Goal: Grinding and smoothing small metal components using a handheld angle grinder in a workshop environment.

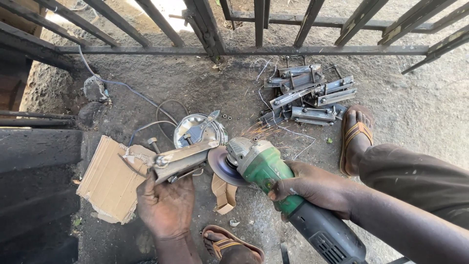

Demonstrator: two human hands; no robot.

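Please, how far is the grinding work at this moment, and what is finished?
Done: I cannot tell; similar metal brackets lie piled by the gate, finished or not. In hand: the left hand holds a metal piece while the right hand presses the green angle grinder disc against its end, with sparks flying. Left: the grinding of this piece is not yet over.
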